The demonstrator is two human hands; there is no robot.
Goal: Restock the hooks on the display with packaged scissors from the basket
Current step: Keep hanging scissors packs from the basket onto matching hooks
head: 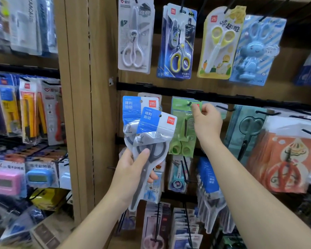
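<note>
The left hand [131, 170] gripped two blue-topped scissor packs [151, 130], fanned out, probably ready for hanging. The right hand [207, 123], fingers curled, pinched a green pack [181, 137] by its hook [189, 104], apparently seating it.

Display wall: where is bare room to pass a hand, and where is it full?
Bare board shows in the strip between the top row and the black rail, and in the gap between the white scissors pack and the Batman pack. Below the rail, packs overlap; the left hand holds blue packs, the right hand pinches the green pack.
</note>
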